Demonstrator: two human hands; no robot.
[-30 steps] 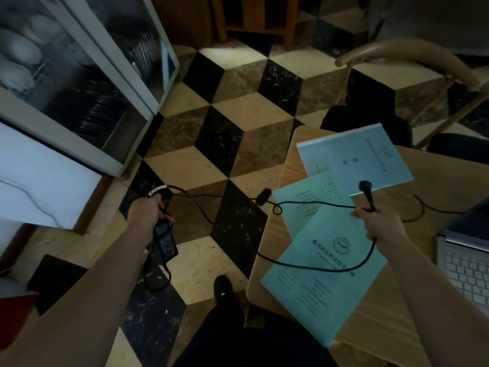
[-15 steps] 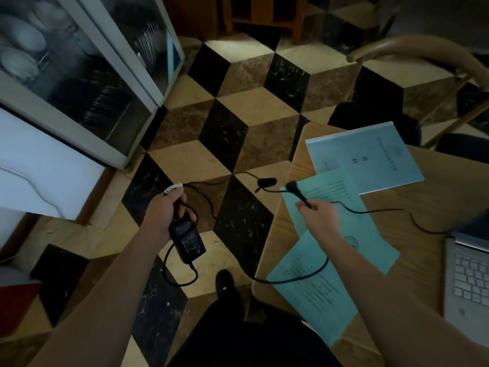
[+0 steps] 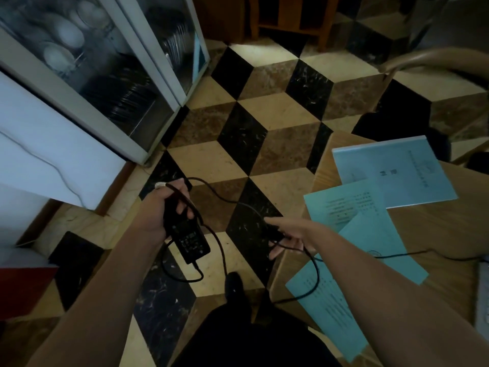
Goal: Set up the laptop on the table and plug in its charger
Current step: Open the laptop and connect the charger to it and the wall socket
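Note:
My left hand grips the black charger brick over the tiled floor, left of the table. The charger cable loops from the brick across to my right hand, then trails down and right over the wooden table toward the laptop. My right hand holds the cable at the table's left corner, with its index finger stretched toward the brick and the other fingers curled round a dark piece of the cord. Only a sliver of the silver laptop shows at the right edge.
Three light-blue booklets lie overlapping on the table. A glass-door cabinet with dishes and a white unit stand at the left. A wooden chair is at the far right. My dark shoe is on the floor.
My right hand has moved left with the cable, from above the booklets to the table's corner. My left hand has brought the brick up and right, closer to the right hand.

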